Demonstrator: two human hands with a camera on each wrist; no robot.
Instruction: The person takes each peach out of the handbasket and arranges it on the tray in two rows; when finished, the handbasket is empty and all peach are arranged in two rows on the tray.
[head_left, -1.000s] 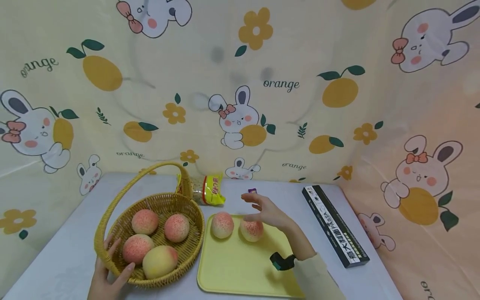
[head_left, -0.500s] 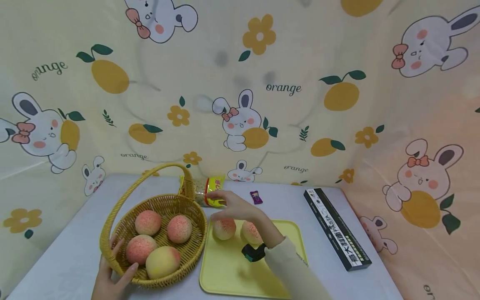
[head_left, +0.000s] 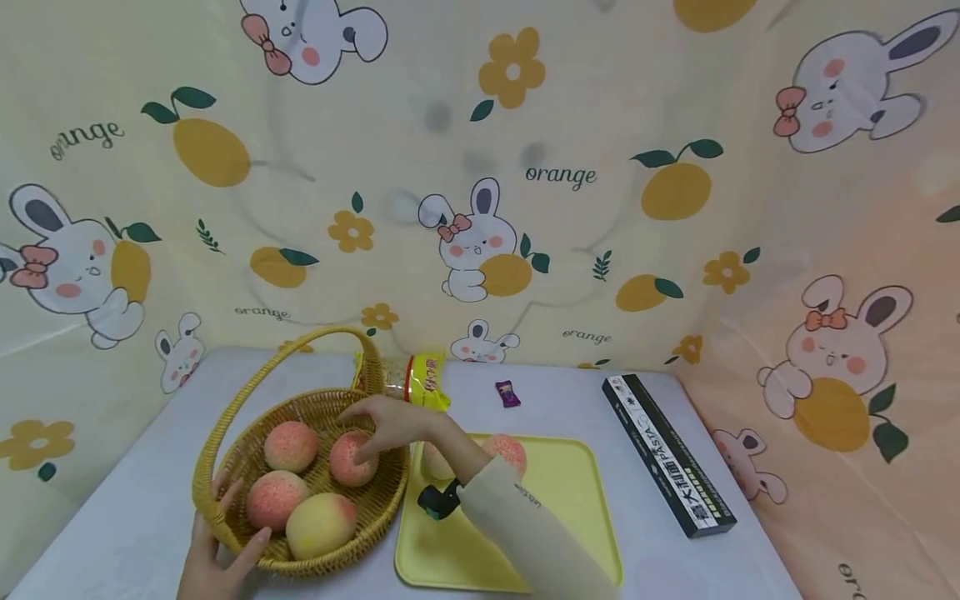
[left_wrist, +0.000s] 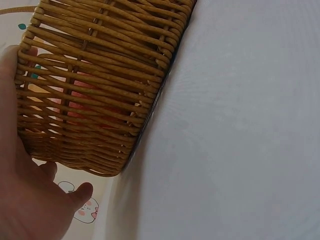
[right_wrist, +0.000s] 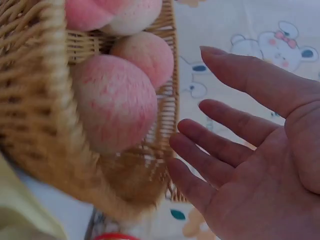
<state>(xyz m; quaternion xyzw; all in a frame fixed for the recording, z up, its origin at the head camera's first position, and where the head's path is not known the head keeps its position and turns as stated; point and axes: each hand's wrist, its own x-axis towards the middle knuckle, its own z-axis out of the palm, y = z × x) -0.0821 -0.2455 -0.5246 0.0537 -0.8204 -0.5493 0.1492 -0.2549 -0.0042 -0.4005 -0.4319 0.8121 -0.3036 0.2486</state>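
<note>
A woven basket (head_left: 384, 487) with a tall arched handle stands at the left of the table. Three pinkish peaches, one of them this peach (head_left: 291, 446), lie inside with a larger yellow peach (head_left: 321, 525). My left hand (head_left: 216, 568) grips the basket's near left rim, thumb over the edge. Over the basket's right side is my right hand (head_left: 393, 419), its fingers spread and holding nothing. Its fingertips overlap the right-hand peach (head_left: 348, 465) in the head view; the right wrist view shows a gap between the palm and the nearest peach (right_wrist: 116, 104).
On the yellow tray (head_left: 577, 517) two more peaches (head_left: 507, 452) sit, partly behind the right forearm. A yellow food packet (head_left: 426, 382) lies behind the basket. Beyond the tray is a small purple wrapper (head_left: 507, 394), and a long black pasta box (head_left: 667, 454) lies at the right.
My right hand has moved left from above the tray's peaches, past the packet's front, to over the basket. The left hand stays at the basket rim.
</note>
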